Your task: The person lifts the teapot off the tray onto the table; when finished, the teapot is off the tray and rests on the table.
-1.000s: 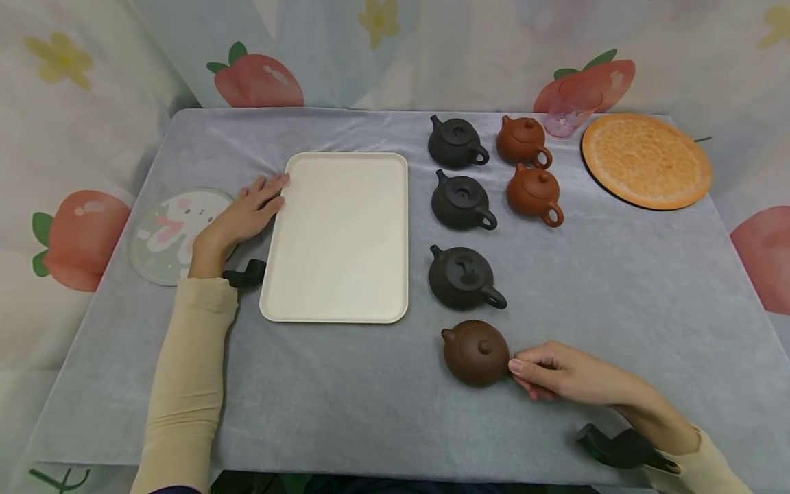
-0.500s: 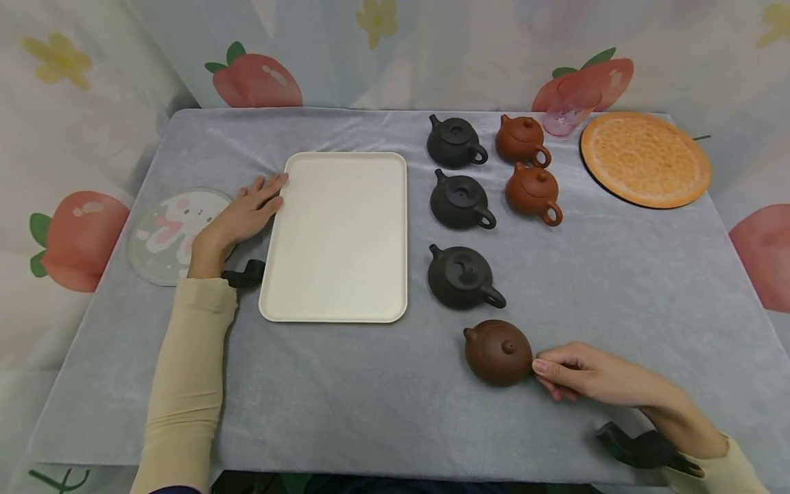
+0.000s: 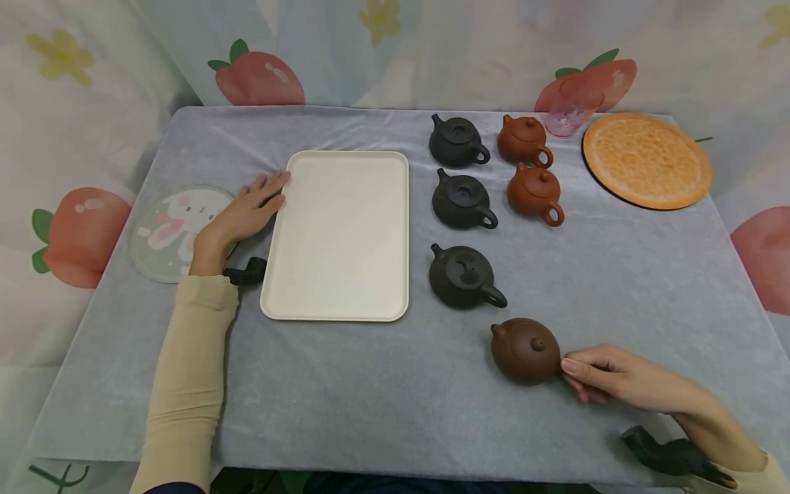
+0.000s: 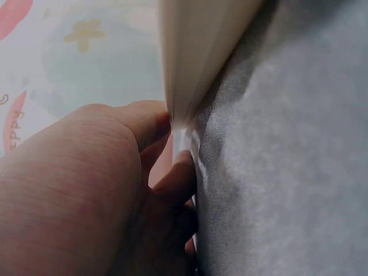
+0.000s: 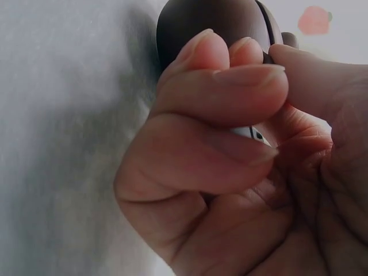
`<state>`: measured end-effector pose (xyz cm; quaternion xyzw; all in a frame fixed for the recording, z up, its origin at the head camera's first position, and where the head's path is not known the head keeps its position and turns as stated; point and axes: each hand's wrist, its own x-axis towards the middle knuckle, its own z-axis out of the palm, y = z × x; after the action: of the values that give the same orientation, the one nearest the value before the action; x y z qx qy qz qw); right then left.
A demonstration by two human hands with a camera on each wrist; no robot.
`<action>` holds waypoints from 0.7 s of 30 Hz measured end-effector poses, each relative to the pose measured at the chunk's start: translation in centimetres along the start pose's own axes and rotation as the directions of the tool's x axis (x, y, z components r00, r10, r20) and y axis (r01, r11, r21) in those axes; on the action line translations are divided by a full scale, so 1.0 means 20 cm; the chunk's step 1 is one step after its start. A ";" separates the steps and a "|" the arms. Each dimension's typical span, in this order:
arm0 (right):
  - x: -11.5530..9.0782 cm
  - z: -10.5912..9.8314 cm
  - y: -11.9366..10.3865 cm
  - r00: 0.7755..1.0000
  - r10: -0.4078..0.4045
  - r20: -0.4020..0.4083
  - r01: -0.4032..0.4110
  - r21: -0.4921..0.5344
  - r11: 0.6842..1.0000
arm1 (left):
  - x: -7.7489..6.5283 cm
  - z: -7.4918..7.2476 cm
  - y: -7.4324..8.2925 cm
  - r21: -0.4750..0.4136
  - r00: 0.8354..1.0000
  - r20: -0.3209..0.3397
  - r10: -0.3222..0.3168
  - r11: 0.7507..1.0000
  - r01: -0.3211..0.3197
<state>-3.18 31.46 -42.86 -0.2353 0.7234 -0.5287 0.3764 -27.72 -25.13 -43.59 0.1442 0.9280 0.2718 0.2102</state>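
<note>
A round brown teapot with a domed lid is near the front right of the table, spout towards the left. My right hand pinches it at its right side, fingers curled; they hide the handle. In the right wrist view the brown teapot shows just beyond the fingertips. My left hand rests at the left edge of a cream rectangular tray, fingers extended. In the left wrist view the thumb touches the side of the tray, and the other fingers lie low along the grey cloth.
Three black teapots stand in a column right of the tray. Beside them are two reddish-brown teapots. A pink clear glass and a round orange mat are at the back right. A rabbit-print mat lies partly under the left arm.
My right hand has moved to the right with the brown teapot, away from the tray. The left hand and the tray have stayed put.
</note>
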 end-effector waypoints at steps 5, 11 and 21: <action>-0.04 -0.03 0.00 1.000 0.029 -0.009 -0.029 0.017 0.999 | 0.00 0.00 -0.01 -0.007 1.000 -0.002 0.001 1.000 -0.001; -0.09 -0.08 0.02 1.000 -0.003 -0.014 0.003 0.026 1.000 | 0.00 0.00 -0.02 -0.038 1.000 -0.002 0.003 0.999 -0.003; -0.09 -0.16 0.01 0.977 0.123 -0.172 -0.133 -0.044 0.990 | -0.01 0.00 -0.01 -0.042 1.000 0.014 -0.010 0.999 0.010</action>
<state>-4.56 34.81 -42.02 -0.1529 0.7806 -0.5013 0.3404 -27.59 -25.36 -43.68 0.1369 0.9213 0.2892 0.2208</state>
